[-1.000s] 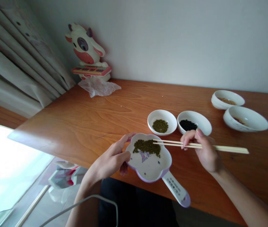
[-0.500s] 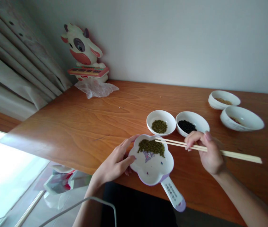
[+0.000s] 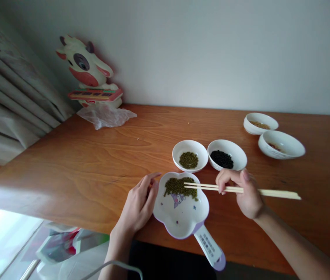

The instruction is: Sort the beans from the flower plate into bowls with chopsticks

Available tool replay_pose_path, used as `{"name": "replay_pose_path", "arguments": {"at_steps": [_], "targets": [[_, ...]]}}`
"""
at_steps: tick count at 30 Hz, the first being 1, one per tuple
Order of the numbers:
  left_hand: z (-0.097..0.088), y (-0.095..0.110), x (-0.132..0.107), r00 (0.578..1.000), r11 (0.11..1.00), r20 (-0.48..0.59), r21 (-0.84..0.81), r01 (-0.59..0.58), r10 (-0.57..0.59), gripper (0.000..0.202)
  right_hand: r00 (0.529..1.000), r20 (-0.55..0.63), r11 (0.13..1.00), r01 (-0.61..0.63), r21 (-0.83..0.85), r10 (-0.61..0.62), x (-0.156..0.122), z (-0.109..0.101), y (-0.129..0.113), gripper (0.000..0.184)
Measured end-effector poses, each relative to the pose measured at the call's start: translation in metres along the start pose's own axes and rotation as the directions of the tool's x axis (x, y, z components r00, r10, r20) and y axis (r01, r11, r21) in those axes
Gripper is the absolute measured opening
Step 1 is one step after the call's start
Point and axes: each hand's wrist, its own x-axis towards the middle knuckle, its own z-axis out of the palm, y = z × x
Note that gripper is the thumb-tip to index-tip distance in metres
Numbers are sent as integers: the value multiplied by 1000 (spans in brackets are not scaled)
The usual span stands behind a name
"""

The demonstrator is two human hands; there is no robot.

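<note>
A flower-shaped white and purple dish (image 3: 182, 217) with a handle sits at the table's near edge, with green beans (image 3: 179, 186) heaped at its far side. My left hand (image 3: 138, 206) rests against the dish's left rim, fingers curved along it. My right hand (image 3: 245, 194) grips a pair of wooden chopsticks (image 3: 278, 192) whose tips lie over the beans. Just beyond stand a small white bowl of green beans (image 3: 190, 155) and a white bowl of black beans (image 3: 227, 154).
Two more white bowls (image 3: 260, 123) (image 3: 281, 144) stand at the far right of the wooden table (image 3: 95, 155). A cow-shaped toy (image 3: 90, 76) and a crumpled plastic bag (image 3: 105, 115) sit at the back left by the curtain (image 3: 7, 89). A cable (image 3: 109, 268) hangs below.
The view has shifted, so everything sits lower and more to the left. My left hand's thumb has come off the dish's rim. The chopstick tips stay over the beans.
</note>
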Motion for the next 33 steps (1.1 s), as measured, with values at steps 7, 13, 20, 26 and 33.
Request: {"name": "replay_pose_path", "arguments": {"at_steps": [7,13,20,26,33], "targets": [[-1,1,-7,999,998,43,-55,24,-21,35,997,21,995,-80,54,79,1,0,-2,82],[1,2,-6,998,997,37,-47,58,-57,35,998,65,1000,-22,-8,23,2,2,-4,78],[0,2,-5,998,997,53,-67,34,-30,37,996,92,1000,-23,19,21,0,5,6,76],[4,3,-4,996,999,81,-38,28,-24,34,998,63,999,-3,45,0,0,7,7,74],[7,3,-5,997,1000,75,-18,20,-19,32,997,72,998,-16,54,12,-1,8,11,77]]}}
